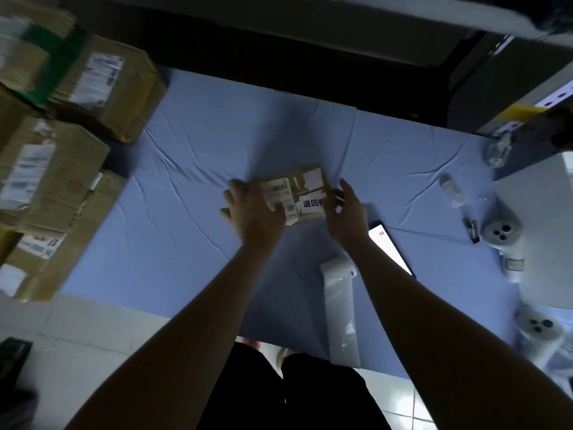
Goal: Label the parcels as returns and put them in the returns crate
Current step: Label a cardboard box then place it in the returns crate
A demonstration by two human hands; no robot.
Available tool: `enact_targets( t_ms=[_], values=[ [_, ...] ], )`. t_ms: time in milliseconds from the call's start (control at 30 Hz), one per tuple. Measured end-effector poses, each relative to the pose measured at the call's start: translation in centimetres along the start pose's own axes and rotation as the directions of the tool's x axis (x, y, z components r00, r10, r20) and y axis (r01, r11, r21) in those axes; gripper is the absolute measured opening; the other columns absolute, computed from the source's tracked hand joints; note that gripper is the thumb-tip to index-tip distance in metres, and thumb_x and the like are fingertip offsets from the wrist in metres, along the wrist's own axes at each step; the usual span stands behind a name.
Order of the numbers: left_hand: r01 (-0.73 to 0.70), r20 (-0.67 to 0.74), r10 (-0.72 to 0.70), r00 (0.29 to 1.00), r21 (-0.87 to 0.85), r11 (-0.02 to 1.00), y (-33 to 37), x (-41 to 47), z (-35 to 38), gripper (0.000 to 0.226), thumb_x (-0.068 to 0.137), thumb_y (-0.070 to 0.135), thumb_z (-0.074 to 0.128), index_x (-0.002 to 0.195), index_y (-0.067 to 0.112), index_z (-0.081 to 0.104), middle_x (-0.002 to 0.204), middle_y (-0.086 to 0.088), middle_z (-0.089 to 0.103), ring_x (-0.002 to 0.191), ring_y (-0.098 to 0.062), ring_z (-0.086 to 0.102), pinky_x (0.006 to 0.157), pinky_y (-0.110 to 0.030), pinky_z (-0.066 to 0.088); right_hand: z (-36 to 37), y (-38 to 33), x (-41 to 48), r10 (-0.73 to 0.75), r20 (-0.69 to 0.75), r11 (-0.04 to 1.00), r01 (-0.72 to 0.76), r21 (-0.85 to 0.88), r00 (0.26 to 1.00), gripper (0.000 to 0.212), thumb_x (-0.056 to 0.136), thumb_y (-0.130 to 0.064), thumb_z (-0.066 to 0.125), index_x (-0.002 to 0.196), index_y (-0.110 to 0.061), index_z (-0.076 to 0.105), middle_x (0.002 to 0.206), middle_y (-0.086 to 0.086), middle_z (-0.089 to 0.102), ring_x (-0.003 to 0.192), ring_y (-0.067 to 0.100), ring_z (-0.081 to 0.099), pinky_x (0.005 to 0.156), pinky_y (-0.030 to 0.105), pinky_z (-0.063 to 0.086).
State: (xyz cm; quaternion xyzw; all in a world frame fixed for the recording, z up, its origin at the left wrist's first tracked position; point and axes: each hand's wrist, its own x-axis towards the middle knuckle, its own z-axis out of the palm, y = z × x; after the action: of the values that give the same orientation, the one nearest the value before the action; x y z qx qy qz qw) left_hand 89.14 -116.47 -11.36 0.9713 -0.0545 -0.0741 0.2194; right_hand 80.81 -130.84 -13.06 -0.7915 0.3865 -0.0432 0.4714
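A small brown cardboard parcel lies in the middle of the blue cloth. It carries a barcode label and a white sticker with black characters. My left hand grips the parcel's left end, thumb over the barcode label. At the parcel's right end my right hand rests with its fingers on the edge of the white sticker. A strip of white label backing paper trails from below the parcel toward me. No crate is in view.
Several taped cardboard parcels are stacked at the left. A lit phone lies just right of my right wrist. White label rolls and small bottles sit at the right, near a white box.
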Motion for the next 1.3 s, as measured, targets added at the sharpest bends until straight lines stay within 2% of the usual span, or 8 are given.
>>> enact_targets(
  t_ms=[100,167,433,700,767,867,1200,1300],
  values=[
    [0.267,0.139,-0.254,0.957,-0.085,0.960,-0.8,0.3,-1.3,0.073,0.076,0.037,0.077,0.134,0.014,0.041,0.133,-0.014,0.043,0.122,-0.036,0.046,0.095,-0.049,0.042,0.5,-0.6,-0.1,0.037,0.041,0.998,-0.035,-0.059,0.998,0.033,0.099,-0.021,0.055,0.128,-0.007,0.059,0.118,0.010,0.069,0.106,0.026,0.067,0.080,0.027,0.052],
    [0.305,0.217,-0.263,0.940,-0.190,0.933,-2.0,0.8,-1.5,0.077,0.075,0.034,0.081,0.136,0.009,0.039,0.132,-0.015,0.050,0.122,-0.036,0.051,0.096,-0.046,0.046,0.9,-0.8,-0.6,0.065,0.022,0.997,-0.064,-0.037,0.998,0.031,0.097,-0.019,0.058,0.125,-0.007,0.062,0.115,0.010,0.070,0.103,0.025,0.068,0.077,0.025,0.050],
    [0.123,0.226,-0.010,0.974,-0.492,0.862,-6.7,2.8,-5.8,0.085,0.060,0.026,0.094,0.134,0.012,0.055,0.126,-0.005,0.066,0.111,-0.023,0.064,0.096,-0.040,0.053,2.7,-3.2,-5.4,0.110,-0.122,0.992,-0.102,0.073,0.986,0.034,0.091,-0.026,0.069,0.121,-0.012,0.063,0.113,0.002,0.070,0.096,0.020,0.068,0.073,0.025,0.050],
    [-0.117,0.107,0.255,0.961,-0.679,0.725,-13.0,1.9,-15.4,0.055,0.066,0.025,0.090,0.115,0.022,0.067,0.113,0.010,0.071,0.106,-0.009,0.065,0.085,-0.038,0.060,5.0,-10.6,-11.6,-0.072,-0.208,0.991,0.094,0.095,0.976,0.026,0.089,-0.023,0.068,0.114,-0.015,0.068,0.104,-0.003,0.073,0.089,0.013,0.070,0.054,0.005,0.042],
    [-0.198,0.019,0.285,0.958,-0.674,0.711,-14.5,1.0,-17.9,0.049,0.069,0.025,0.088,0.113,0.020,0.067,0.111,0.009,0.071,0.106,-0.009,0.065,0.085,-0.038,0.060,5.8,-12.8,-13.1,-0.135,-0.209,0.982,0.159,0.103,0.969,0.027,0.089,-0.022,0.068,0.114,-0.014,0.068,0.105,-0.002,0.073,0.091,0.013,0.070,0.060,0.005,0.046],
    [-0.222,-0.071,0.231,0.970,-0.647,0.730,-17.9,-1.5,-22.4,0.046,0.073,0.021,0.086,0.114,0.015,0.065,0.109,0.011,0.068,0.102,-0.001,0.063,0.082,-0.025,0.059,8.0,-15.5,-16.5,-0.258,-0.175,0.952,0.281,0.124,0.950,0.028,0.089,-0.022,0.069,0.115,-0.011,0.068,0.106,0.000,0.073,0.092,0.012,0.071,0.065,0.008,0.052],
    [-0.116,-0.215,-0.042,0.976,-0.670,0.733,-34.0,-7.7,-35.1,0.054,0.077,0.028,0.085,0.123,0.013,0.061,0.110,0.008,0.067,0.096,-0.002,0.064,0.069,-0.014,0.055,19.6,-25.5,-28.0,-0.463,-0.019,0.868,0.457,0.192,0.886,0.018,0.087,-0.027,0.069,0.101,-0.016,0.074,0.092,-0.006,0.073,0.082,0.006,0.068,0.061,0.003,0.042],
    [-0.098,-0.248,-0.108,0.963,-0.693,0.715,-39.9,-7.9,-38.4,0.057,0.073,0.035,0.086,0.122,0.017,0.063,0.107,0.010,0.070,0.094,-0.003,0.066,0.077,-0.023,0.058,25.1,-28.9,-30.5,-0.504,0.057,0.855,0.487,0.178,0.862,0.018,0.087,-0.027,0.069,0.098,-0.014,0.074,0.094,-0.004,0.075,0.085,0.007,0.068,0.057,0.002,0.041]
  ],
)
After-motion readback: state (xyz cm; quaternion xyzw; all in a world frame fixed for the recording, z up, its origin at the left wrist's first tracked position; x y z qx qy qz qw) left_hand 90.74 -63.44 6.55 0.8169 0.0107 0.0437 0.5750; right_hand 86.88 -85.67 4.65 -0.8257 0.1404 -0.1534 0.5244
